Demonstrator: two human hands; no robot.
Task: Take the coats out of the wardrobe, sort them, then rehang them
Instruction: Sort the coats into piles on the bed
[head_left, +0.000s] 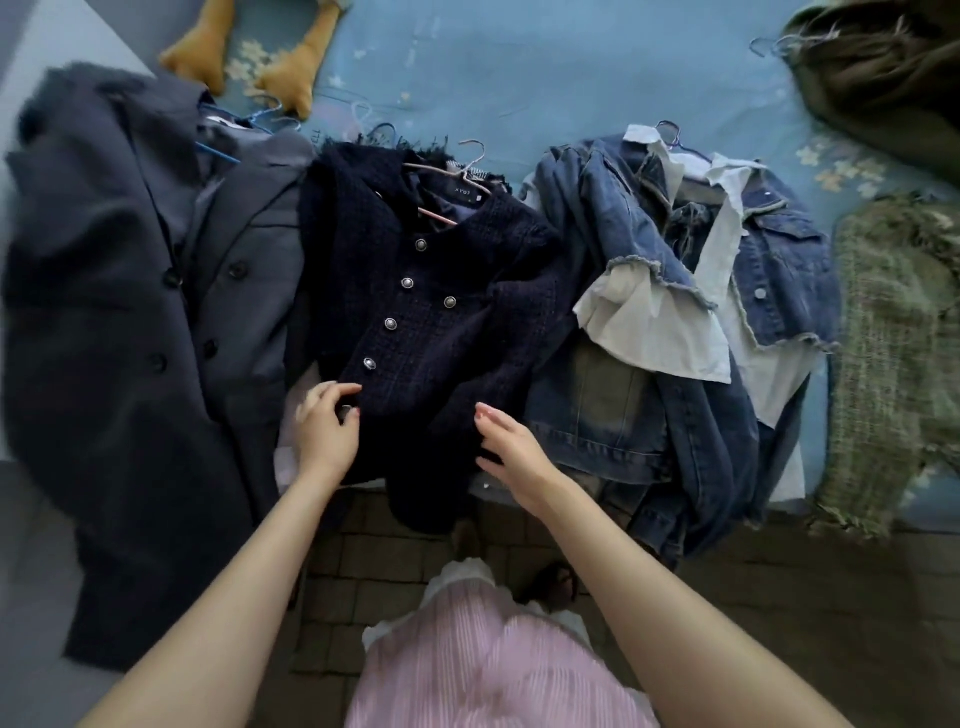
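Observation:
A navy tweed jacket (431, 322) with silver buttons lies on the blue bed (519, 62), still on a pink hanger (441, 182). My left hand (327, 426) touches its lower left hem with loosely curled fingers near the lowest button. My right hand (511, 447) rests on the lower right hem, fingers relaxed. A dark grey long coat (119, 338) lies at the left. A heap of denim jackets (675, 322) with pale shirt parts lies to the right. A green tweed jacket (893, 364) lies at the far right, and an olive coat (883, 78) at the top right.
A mustard plush toy (249, 52) lies at the back left of the bed. Below the bed's front edge is a dark brick-patterned floor (363, 571). My pink skirt (483, 665) and a shoe show at the bottom.

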